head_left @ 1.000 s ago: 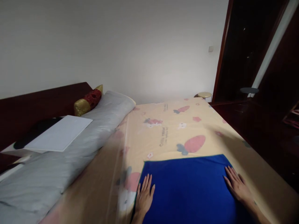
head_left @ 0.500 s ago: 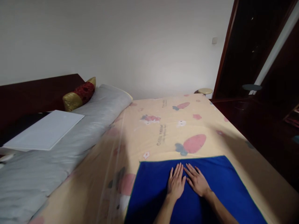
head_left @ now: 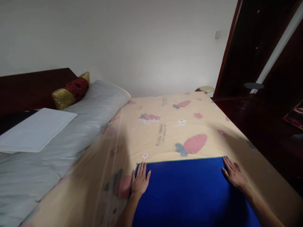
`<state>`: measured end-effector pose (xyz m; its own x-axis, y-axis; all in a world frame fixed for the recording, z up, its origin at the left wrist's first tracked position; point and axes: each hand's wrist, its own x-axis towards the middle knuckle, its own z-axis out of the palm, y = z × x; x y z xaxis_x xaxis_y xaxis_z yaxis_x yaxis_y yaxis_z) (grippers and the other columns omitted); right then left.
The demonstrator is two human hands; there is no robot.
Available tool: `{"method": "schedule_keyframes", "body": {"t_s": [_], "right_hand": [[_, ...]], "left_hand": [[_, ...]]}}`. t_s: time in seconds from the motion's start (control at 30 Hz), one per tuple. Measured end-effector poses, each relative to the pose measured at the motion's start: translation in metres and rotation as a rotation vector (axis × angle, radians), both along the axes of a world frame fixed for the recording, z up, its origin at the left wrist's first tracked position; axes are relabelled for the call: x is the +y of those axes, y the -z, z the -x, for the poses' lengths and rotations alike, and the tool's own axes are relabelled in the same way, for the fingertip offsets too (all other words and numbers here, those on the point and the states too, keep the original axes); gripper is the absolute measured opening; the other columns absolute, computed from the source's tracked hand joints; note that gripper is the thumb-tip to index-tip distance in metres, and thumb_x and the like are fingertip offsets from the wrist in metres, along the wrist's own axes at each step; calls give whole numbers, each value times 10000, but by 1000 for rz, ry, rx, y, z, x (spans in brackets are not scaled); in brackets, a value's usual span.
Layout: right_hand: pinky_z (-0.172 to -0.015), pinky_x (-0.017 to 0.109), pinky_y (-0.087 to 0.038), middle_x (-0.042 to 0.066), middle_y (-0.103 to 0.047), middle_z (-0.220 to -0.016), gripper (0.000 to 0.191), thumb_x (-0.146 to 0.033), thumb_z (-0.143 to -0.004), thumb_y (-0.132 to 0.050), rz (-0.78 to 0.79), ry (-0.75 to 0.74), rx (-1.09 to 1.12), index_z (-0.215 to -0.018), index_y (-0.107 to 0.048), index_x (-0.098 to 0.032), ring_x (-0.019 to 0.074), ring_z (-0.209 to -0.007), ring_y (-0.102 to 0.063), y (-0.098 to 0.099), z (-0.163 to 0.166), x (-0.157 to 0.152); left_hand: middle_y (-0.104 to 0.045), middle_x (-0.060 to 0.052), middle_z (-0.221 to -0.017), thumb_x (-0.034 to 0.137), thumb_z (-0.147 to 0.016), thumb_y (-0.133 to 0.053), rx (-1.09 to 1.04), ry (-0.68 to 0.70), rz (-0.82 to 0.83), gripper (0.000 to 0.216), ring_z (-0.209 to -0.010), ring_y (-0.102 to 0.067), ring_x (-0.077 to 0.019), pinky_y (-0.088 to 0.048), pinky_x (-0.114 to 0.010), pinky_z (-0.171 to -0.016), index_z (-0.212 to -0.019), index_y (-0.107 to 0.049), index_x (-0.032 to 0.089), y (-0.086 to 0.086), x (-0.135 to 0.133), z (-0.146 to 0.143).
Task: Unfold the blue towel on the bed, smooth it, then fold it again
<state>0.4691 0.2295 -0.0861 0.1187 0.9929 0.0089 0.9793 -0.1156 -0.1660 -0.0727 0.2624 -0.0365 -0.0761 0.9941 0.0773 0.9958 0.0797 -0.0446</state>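
The bed [head_left: 165, 126] fills most of the view, covered by a pale yellow sheet [head_left: 170, 135] printed with pink carrots and small flowers. Along the bed's left edge a long grey quilt [head_left: 71, 132] is laid, with a flat white board [head_left: 35, 129] resting on it toward the near end. At the far left corner, against the dark wooden headboard [head_left: 30, 88], a red and gold bolster pillow [head_left: 71, 91] is seen. Past the far edge of the bed a small round stool [head_left: 206, 89] is partly visible beside a dark wooden wardrobe [head_left: 260, 63].

A blue towel [head_left: 187, 189] is spread flat on the sheet at the near edge of the bed, toward its right side. The left hand [head_left: 140, 181] is laid open, palm down with fingers extended, on the towel's far left corner, partly over the sheet. The right hand [head_left: 234, 174] is likewise laid open and flat, palm down, at the towel's far right corner. Nothing is gripped by either hand, and the two are held well apart.
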Motion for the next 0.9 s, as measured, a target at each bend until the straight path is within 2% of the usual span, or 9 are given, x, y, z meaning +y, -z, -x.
{"method": "schedule_keyframes", "body": {"t_s": [0.1,0.17,0.27,0.37,0.5,0.73,0.83,0.9], "right_hand": [[-1186,543,-188,78,-301,-1529,607,-451,-908,-179,-82,42,-7,-1444,-197,-166,217,-1431,-250,-10,48,6],[-1184,504,-218,55,-298,-1529,565,-385,-919,-158,-141,-86,38,-1449,-169,-191,191,-1435,-237,-16,99,9],[-1185,437,-246,-13,-215,-1554,532,-292,-922,-115,-74,-320,159,-1452,-90,-255,146,-1444,-194,-23,177,13],[-1191,453,-230,-6,-196,-1556,526,-348,-927,-143,1,-368,198,-1445,-130,-262,171,-1450,-174,-22,222,13],[-1199,487,-196,-14,-173,-1559,531,-413,-926,-150,23,-374,194,-1442,-110,-289,188,-1454,-162,-19,225,12],[-1180,522,-209,7,-174,-1561,535,-460,-923,-172,-6,-348,190,-1435,-113,-317,202,-1453,-183,-21,218,13],[-1178,511,-216,12,-194,-1562,575,-524,-907,-208,-55,-277,164,-1436,-122,-314,199,-1447,-210,-18,199,15],[-1181,503,-209,4,-219,-1560,601,-561,-896,-215,-75,-213,132,-1437,-124,-317,188,-1443,-224,-15,171,16]], "left_hand": [[-191,-37,-1570,491,-884,-154,-22,86,-20,604,-1467,-215,-186,-171,-539,-1225,-1425,-98,229,-12,-2,-34],[-168,6,-1577,402,-901,-119,-93,173,-28,547,-1474,-170,-159,-239,-500,-1220,-1424,-38,264,-14,-7,-75],[-153,65,-1583,317,-905,-93,-230,359,5,533,-1469,-166,-112,-272,-457,-1225,-1417,58,312,-3,-17,-143],[-180,60,-1580,381,-903,-108,-309,358,39,539,-1467,-182,-127,-270,-498,-1223,-1404,86,334,15,-22,-185],[-164,71,-1585,416,-898,-110,-362,344,60,539,-1474,-175,-145,-227,-551,-1229,-1400,79,365,25,-21,-189],[-146,75,-1588,416,-897,-130,-373,342,74,542,-1473,-191,-155,-238,-555,-1225,-1403,62,380,21,-19,-184],[-151,82,-1588,488,-885,-147,-375,316,70,555,-1474,-190,-152,-235,-547,-1225,-1405,28,402,14,-15,-174],[-165,78,-1587,501,-883,-128,-362,272,76,555,-1474,-190,-154,-225,-548,-1223,-1411,6,394,9,-11,-155]]}}
